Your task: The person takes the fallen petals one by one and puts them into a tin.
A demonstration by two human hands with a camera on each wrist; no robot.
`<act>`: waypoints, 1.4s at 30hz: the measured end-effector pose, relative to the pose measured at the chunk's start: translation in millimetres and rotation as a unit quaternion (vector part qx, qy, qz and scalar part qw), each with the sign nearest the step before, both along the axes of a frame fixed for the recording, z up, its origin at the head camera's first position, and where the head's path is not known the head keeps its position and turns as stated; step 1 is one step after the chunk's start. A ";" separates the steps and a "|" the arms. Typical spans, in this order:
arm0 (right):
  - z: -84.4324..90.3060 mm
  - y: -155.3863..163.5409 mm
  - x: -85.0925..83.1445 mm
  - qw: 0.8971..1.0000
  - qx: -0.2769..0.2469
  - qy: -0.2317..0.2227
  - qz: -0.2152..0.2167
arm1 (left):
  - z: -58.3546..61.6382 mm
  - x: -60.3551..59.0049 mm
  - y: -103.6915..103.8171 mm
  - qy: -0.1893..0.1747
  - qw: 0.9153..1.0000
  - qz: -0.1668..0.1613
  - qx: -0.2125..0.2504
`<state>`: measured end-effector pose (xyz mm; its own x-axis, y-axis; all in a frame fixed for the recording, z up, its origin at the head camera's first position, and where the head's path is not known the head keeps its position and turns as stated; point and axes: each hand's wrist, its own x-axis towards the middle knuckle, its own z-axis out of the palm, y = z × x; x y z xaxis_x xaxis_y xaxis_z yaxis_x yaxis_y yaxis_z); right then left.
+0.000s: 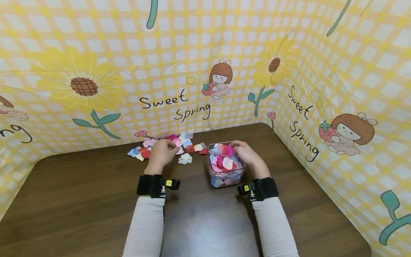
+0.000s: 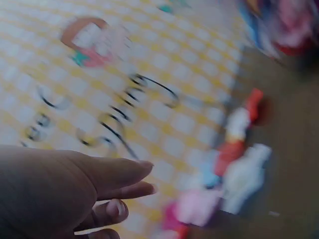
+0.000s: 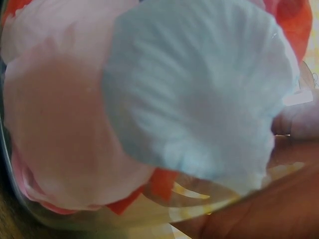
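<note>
Resting on the box [image 1: 224,175] rim, the right hand [image 1: 247,154] touched its petals [image 1: 224,162], grip unclear; the left hand [image 1: 162,151], fingers loosely curled and empty, hovered over loose petals [image 1: 183,142].

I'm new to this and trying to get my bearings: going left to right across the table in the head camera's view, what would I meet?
Scattered petals → left hand → lone white petal → clear box of petals → right hand, resting on that box.
</note>
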<state>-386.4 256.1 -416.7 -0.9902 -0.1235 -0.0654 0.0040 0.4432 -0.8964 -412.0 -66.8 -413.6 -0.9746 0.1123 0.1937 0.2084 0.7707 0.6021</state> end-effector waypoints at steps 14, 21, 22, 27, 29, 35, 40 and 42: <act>-1.2 -0.3 -0.3 1.000 -0.001 0.002 -0.004 | -41.2 -14.2 13.6 -0.098 0.994 0.038 0.043; 1.6 -0.6 0.9 1.000 0.002 -0.003 -0.001 | 8.5 0.5 7.4 -0.016 0.992 0.006 0.122; 1.8 -0.5 0.9 1.000 0.001 -0.003 -0.002 | 17.9 5.1 10.5 -0.001 0.991 -0.003 0.133; 6.5 -1.0 3.9 1.000 -0.006 -0.005 0.000 | 50.7 29.2 43.4 0.052 0.980 -0.089 0.173; 6.4 -1.0 3.4 1.000 -0.006 -0.001 0.003 | 52.3 36.8 64.3 0.068 0.972 -0.122 0.188; 1.0 -1.3 -0.7 1.000 -0.003 0.012 0.007 | 35.2 50.3 113.3 0.095 0.972 -0.159 0.142; 0.3 -0.6 -1.1 1.000 -0.003 0.005 0.001 | 36.4 42.5 96.9 0.100 0.973 -0.153 0.143; 0.0 -0.4 -0.7 1.000 -0.002 0.003 -0.001 | 38.1 35.4 78.1 0.095 0.976 -0.136 0.142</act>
